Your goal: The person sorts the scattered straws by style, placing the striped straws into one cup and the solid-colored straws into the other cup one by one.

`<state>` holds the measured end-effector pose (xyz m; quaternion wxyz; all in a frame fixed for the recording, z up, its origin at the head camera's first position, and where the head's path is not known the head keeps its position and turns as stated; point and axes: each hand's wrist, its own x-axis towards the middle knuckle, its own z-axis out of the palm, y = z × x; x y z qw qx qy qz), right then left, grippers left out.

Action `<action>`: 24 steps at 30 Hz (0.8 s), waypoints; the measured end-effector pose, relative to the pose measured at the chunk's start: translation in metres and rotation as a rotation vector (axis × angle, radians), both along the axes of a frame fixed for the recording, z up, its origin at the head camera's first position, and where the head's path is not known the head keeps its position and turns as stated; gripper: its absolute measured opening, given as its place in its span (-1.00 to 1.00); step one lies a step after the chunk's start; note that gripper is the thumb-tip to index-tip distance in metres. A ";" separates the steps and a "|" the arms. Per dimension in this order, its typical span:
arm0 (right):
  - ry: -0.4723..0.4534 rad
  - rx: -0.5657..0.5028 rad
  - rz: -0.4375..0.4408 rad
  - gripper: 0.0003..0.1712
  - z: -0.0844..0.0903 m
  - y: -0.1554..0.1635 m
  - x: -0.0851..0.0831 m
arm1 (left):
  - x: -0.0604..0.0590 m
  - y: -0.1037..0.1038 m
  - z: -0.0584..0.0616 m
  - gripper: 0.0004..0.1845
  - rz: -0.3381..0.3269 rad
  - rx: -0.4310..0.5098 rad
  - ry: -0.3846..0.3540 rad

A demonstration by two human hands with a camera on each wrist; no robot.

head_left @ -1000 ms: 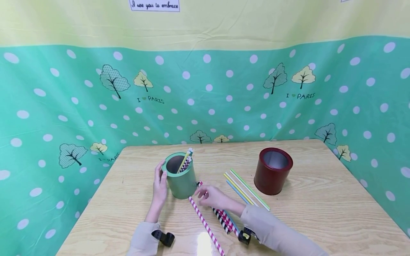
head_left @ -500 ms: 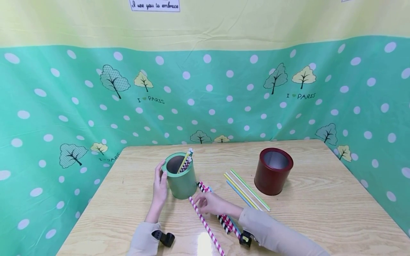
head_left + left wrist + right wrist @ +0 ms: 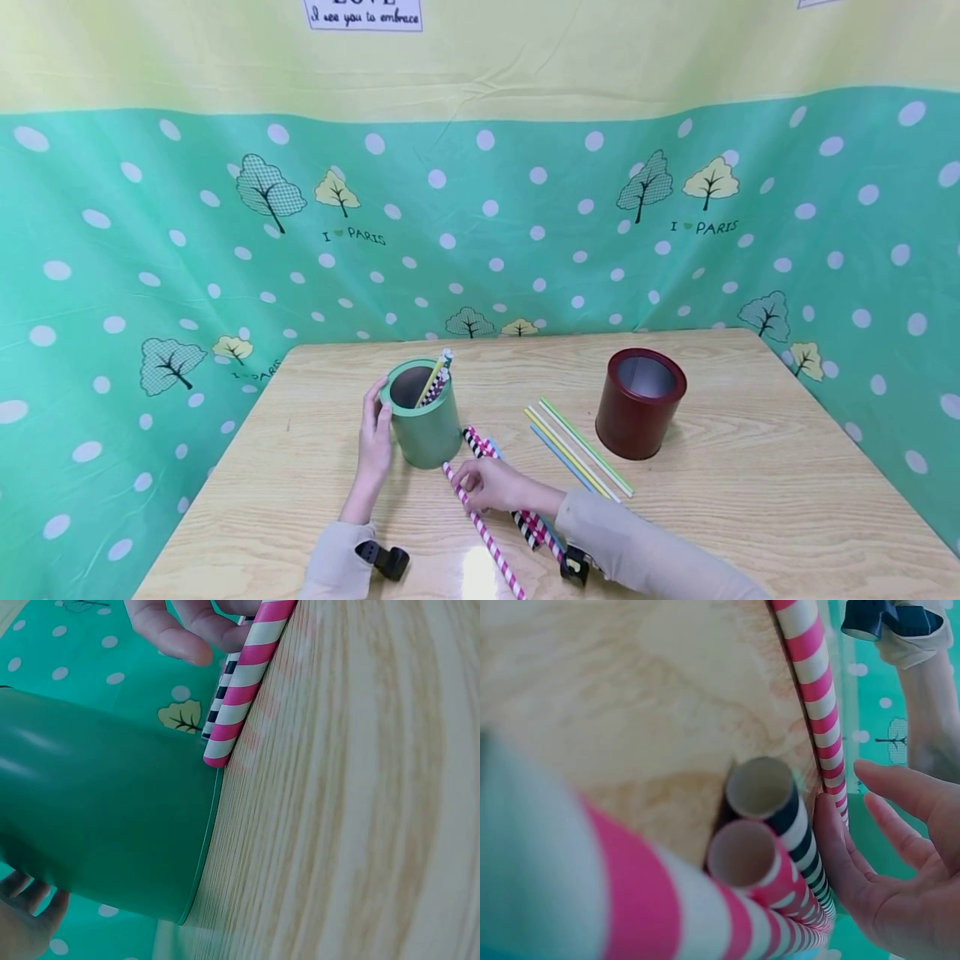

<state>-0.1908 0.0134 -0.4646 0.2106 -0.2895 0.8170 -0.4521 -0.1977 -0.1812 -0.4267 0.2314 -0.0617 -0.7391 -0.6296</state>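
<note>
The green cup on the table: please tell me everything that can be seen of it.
The green cup is a plain round cylinder, matte green outside with a lighter green rim and a dark inside, maybe metal or plastic. It stands upright on the wooden table, left of centre. A few striped straws lean inside against its right rim. The left hand holds its left side. On the table, the end of a pink-and-white striped straw lies against its base.

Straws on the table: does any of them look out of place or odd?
Nothing is damaged or spilled. One pink striped straw lies apart from the striped bundle, its far end against the base of the green cup. The plain straws lie neatly beside the red cup.
</note>
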 end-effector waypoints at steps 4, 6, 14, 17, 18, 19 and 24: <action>0.011 0.014 -0.002 -0.65 -0.002 -0.001 0.000 | 0.000 0.000 -0.001 -0.58 0.002 -0.002 0.001; 0.018 0.021 -0.004 -0.65 -0.003 -0.002 0.000 | 0.000 0.000 -0.001 -0.58 0.004 -0.006 0.000; 0.069 0.042 -0.009 -0.66 -0.003 -0.004 0.000 | -0.001 0.000 0.000 -0.58 0.009 -0.009 -0.003; 0.091 0.042 -0.011 -0.66 -0.003 -0.004 0.001 | 0.000 0.000 0.000 -0.58 0.013 -0.011 -0.005; 0.095 0.045 -0.013 -0.67 -0.003 -0.004 0.001 | 0.000 0.000 0.000 -0.58 0.012 -0.009 -0.005; 0.101 0.048 -0.015 -0.67 -0.003 -0.004 0.001 | 0.000 0.000 0.000 -0.58 0.009 -0.006 -0.002; 0.124 0.077 -0.022 -0.67 -0.002 -0.005 0.002 | 0.000 0.001 0.000 -0.58 0.011 0.000 -0.012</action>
